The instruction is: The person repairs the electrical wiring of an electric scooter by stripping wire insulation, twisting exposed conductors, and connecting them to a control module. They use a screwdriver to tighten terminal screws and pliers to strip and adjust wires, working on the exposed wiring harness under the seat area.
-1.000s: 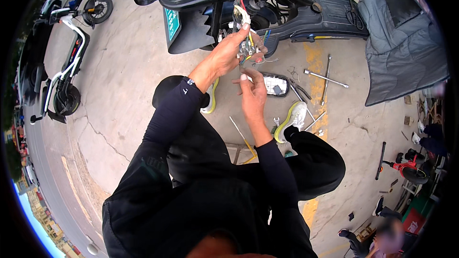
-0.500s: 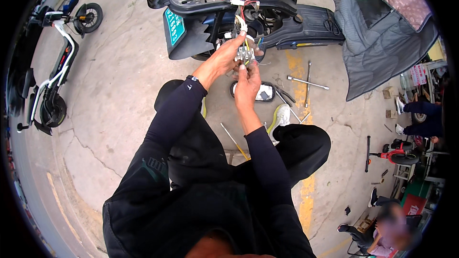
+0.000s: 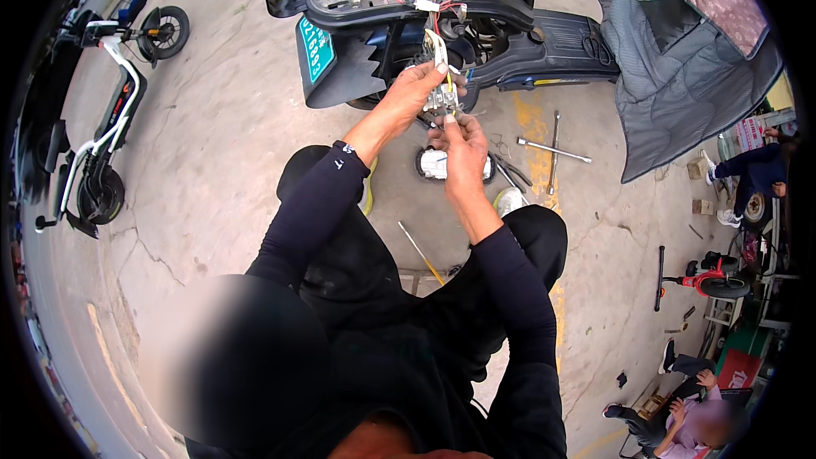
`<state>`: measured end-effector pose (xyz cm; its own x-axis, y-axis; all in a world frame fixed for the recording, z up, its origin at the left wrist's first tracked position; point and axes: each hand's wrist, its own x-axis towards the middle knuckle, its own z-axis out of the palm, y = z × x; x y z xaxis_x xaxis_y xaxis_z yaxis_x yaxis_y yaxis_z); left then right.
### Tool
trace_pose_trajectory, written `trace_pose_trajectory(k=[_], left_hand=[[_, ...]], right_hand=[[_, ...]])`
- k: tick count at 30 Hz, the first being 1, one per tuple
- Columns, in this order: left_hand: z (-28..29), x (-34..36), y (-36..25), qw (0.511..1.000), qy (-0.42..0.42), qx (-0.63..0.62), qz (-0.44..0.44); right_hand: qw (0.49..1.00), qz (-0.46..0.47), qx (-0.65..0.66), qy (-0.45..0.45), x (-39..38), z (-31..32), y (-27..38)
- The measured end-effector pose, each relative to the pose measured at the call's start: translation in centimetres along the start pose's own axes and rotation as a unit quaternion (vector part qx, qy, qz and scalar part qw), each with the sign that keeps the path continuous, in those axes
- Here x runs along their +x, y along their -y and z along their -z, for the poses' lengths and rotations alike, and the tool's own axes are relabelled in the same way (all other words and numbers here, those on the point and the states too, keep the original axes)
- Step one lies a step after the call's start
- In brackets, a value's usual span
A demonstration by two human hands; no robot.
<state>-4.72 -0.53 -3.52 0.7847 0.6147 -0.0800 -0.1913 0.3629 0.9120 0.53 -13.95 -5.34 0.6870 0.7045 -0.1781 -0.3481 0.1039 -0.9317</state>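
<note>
In front of the black scooter point(image 3: 544, 47) my two hands meet over a whitish connector block point(image 3: 441, 100) at the end of its wires. My left hand point(image 3: 415, 89) is closed around the block and a bundle of white and yellow wires point(image 3: 439, 49), thumb on top. Just below, my right hand point(image 3: 464, 138) has thumb and forefinger pinched at the block's lower end, on what looks like a thin wire whose tip is hidden. Under my right hand lies a black-rimmed case point(image 3: 431, 165) with white contents, partly covered by the hand.
On the ground lie a cross wrench point(image 3: 554, 151), pliers point(image 3: 517, 174) and a screwdriver point(image 3: 422, 253). A grey quilted cover point(image 3: 663, 85) hangs at the scooter's right. Another scooter point(image 3: 110, 123) stands left. A seated person point(image 3: 697, 412) is lower right. A dark blurred shape point(image 3: 255, 365) fills the lower left.
My right hand has shifted slightly right and down, now covering part of the case. My left hand still grips the block. The dark blurred shape has come in at lower left.
</note>
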Motion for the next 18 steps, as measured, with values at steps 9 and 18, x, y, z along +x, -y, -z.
trace_pose_trajectory(k=[9,18], left_hand=[[0.3,0.4,-1.1,0.998,-0.022,0.017,0.050],[-0.7,0.3,-2.3,0.996,-0.026,-0.045,0.076]], right_hand=[[1.000,-0.007,-0.013,-0.012,2.0,0.2,-0.2],[0.999,0.027,-0.017,0.007,2.7,0.4,-0.6]])
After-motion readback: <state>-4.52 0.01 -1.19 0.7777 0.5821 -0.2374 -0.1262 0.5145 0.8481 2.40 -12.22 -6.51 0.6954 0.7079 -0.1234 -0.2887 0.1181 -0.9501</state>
